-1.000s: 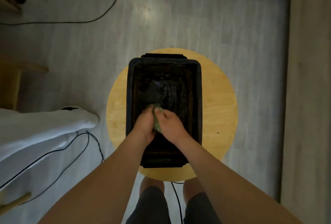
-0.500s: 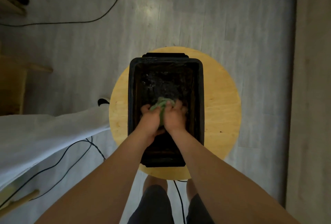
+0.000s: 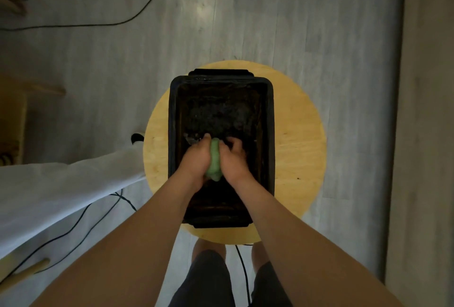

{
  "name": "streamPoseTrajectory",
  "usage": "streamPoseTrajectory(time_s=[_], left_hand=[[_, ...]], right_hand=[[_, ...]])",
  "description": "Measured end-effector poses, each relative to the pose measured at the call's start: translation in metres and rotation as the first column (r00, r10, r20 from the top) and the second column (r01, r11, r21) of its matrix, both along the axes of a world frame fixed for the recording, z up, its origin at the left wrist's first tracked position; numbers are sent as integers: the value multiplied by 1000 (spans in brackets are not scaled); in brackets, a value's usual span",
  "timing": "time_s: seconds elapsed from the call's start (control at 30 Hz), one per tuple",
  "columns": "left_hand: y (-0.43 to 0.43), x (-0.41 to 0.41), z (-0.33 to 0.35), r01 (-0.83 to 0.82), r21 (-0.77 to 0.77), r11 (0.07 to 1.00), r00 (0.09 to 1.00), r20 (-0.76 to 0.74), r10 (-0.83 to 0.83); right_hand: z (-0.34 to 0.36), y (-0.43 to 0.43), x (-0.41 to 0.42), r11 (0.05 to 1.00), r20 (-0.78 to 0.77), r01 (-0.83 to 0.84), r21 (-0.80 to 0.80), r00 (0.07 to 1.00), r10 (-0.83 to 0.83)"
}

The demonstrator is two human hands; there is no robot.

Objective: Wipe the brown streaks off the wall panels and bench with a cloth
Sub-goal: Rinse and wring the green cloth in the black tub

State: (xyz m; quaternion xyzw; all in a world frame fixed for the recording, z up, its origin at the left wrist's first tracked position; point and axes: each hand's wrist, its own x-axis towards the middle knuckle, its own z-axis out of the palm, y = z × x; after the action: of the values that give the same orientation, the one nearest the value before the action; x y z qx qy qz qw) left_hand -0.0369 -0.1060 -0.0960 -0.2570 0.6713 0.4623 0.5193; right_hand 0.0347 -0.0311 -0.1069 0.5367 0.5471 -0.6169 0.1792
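Both hands squeeze a green cloth [image 3: 214, 159] over the black tub [image 3: 270, 134]. Left hand [image 3: 196, 157] and right hand [image 3: 233, 159] clench it between them.

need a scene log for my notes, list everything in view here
cloth: one, green, bunched between both hands over the tub
tub: one, black, on the stool
stool: one, round pale wood, on the floor
floor: grey planks
cables: three seen, black, on the floor
sheet: one, white, left edge
stick: one, wooden, bottom left
left grip: bare hand, curled on the cloth
right grip: bare hand, curled on the cloth
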Motion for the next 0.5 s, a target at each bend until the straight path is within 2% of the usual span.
streamPoseTrajectory(time_s=[0.03, 0.07, 0.13, 0.23, 0.3, 0.37, 0.43, 0.5], left_hand=[[0, -1, 2, -28, 16, 999, 999, 31, 28], [0, -1, 3, -44, 30, 999, 998, 45, 43], [2, 1, 0, -40, 28, 999, 999, 38, 39], [8, 6, 7, 42, -36, 998, 996, -80, -45], [9, 5, 10, 92, -23, 995, 992, -85, -94], [10, 5, 19, 72, 82, 994, 997, 8, -73], [8, 5, 26, -68, 201, 977, 988, 152, 37], [6, 9, 28, -200, 263, 944, 959, 252, 133]], right_hand=[[3, 3, -1, 996, -47, 26, -82, 998, -30], [7, 4, 0, 997, -96, 15, -81, 995, -23], [12, 4, 4, 995, -139, -3, 104, 990, 17], [18, 4, 8, 920, -129, 9, 391, 991, 45], [23, 7, 6, 897, -157, 28, 442, 986, 47], [32, 12, 2, 941, -210, 88, 327, 977, -19], [38, 15, -1, 985, -234, 152, 83, 964, -129], [44, 16, -3, 992, -225, 122, -21, 966, -124]])
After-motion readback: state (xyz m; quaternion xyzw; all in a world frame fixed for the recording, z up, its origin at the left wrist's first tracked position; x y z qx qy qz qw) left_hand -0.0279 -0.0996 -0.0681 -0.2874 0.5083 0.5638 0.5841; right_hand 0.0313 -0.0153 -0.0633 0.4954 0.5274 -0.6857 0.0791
